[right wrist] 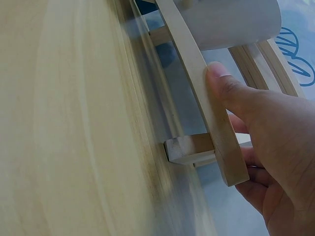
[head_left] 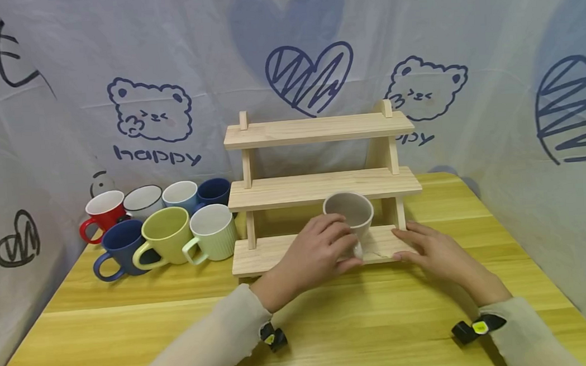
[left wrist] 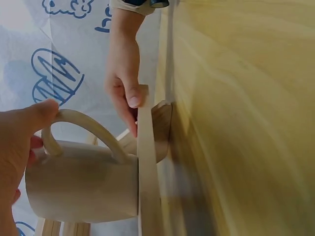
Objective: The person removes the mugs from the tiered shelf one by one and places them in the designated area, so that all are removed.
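Observation:
A light grey-beige mug (head_left: 349,206) stands upright on the right part of the bottom tier of a three-tier wooden display rack (head_left: 264,254). My left hand (head_left: 321,247) holds the mug near its handle. In the left wrist view, the thumb lies at the top of the handle of the mug (left wrist: 81,189), whose base meets the board. With my right hand (head_left: 435,252) I grip the right end of the bottom board. The right wrist view has the thumb on the front edge of that board (right wrist: 197,83) and other fingers behind it, partly hidden.
Several mugs stand left of the rack in two rows: navy (head_left: 124,243), yellow (head_left: 167,235) and pale green (head_left: 214,232) in front; red (head_left: 107,211), white (head_left: 144,200), light blue (head_left: 180,195) and dark blue (head_left: 214,192) behind. A printed cloth (head_left: 214,53) hangs behind the wooden table (head_left: 357,330).

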`<state>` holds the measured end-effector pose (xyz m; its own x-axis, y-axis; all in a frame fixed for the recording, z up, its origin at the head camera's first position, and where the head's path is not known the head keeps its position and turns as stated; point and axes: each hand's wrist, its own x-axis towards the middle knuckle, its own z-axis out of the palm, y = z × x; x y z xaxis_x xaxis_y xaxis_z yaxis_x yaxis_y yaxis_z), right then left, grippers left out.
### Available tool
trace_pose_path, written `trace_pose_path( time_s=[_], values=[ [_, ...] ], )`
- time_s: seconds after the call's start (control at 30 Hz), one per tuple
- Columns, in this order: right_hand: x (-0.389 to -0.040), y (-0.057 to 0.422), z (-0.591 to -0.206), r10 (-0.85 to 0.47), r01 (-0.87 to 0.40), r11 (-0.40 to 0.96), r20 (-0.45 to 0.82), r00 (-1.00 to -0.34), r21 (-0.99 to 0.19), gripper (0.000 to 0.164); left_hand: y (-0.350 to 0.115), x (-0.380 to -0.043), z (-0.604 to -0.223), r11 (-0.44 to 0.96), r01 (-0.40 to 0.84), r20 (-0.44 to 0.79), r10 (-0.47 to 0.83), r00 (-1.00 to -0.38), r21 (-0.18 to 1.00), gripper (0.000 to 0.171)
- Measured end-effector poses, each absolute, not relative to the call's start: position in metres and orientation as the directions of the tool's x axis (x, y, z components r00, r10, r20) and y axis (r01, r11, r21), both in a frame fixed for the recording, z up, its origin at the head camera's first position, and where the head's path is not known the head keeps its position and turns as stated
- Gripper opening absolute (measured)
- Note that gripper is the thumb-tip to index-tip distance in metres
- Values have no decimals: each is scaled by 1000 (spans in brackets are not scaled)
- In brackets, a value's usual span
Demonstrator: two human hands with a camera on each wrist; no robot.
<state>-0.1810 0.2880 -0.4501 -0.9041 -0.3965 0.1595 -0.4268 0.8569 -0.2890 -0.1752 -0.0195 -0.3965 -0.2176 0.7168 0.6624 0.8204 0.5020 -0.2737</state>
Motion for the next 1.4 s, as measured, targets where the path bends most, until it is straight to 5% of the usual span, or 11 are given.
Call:
trace_pose_path(
  time_s=[0.23, 0.47, 0.87, 1.4],
  values=[
    [-179, 290, -450, -396, -426, 858, 158, -904, -288, 64, -16, -166, -405, 619, 747, 702, 644, -305, -243, 52],
    [-180, 288, -452, -389, -419, 859, 157, -908, -293, 65, -16, -161, -411, 675, 694, 725, 606, -328, -250, 43],
    [-180, 290, -451, -396, -426, 855, 158, -904, -296, 65, -42, -156, -413, 665, 746, 695, 523, -493, 29, 38],
    [-182, 289, -453, -390, -416, 858, 145, -909, -300, 66, -64, -161, -413, 647, 721, 626, 462, -629, 248, 41]
  ],
)
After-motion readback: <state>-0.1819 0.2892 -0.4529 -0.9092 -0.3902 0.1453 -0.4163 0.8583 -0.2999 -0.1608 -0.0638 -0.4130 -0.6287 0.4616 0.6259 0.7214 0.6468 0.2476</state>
